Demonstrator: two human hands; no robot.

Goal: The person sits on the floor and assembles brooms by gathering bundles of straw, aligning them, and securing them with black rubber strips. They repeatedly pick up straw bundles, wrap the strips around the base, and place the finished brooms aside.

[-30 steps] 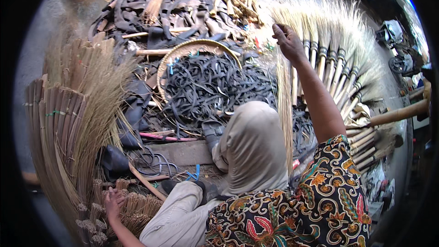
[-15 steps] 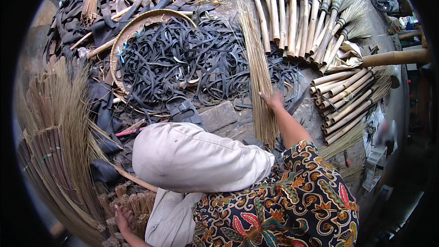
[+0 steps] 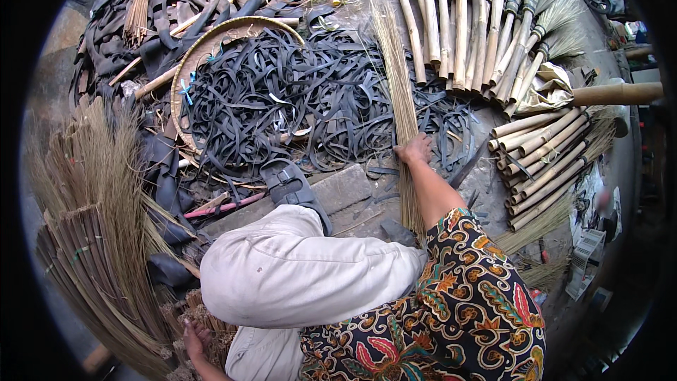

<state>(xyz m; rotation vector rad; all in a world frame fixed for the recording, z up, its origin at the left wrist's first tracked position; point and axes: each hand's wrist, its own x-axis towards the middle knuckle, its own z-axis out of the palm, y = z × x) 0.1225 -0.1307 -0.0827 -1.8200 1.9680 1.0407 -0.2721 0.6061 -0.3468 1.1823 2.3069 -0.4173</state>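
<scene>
My right hand (image 3: 415, 149) is closed around the middle of a long bundle of thin straw-coloured sticks (image 3: 401, 106). The bundle lies lengthwise in front of me, with wispy tips at the far end and its thicker end near my thigh. Down at the lower left, my left hand (image 3: 197, 339) has its fingers curled in beside tied bundles of brown sticks (image 3: 185, 312). Whatever is in those fingers, if anything, cannot be made out. Dark rubber strips (image 3: 261, 99) lie heaped beyond my raised knee, partly in a round woven tray (image 3: 178, 88).
Finished brooms with bamboo handles (image 3: 462, 35) fan out at the far right, and more bamboo-handled brooms (image 3: 550, 148) are stacked nearer. Tall stick bundles (image 3: 92, 240) stand at the left. My sandal (image 3: 290, 187) rests by a stone block (image 3: 342, 187). A thick bamboo pole (image 3: 617, 94) juts in from the right.
My right hand has closed further around the stick bundle, which now looks narrower and more gathered. My left hand stays by the brown bundles. The view has shifted slightly, showing more of my sandal.
</scene>
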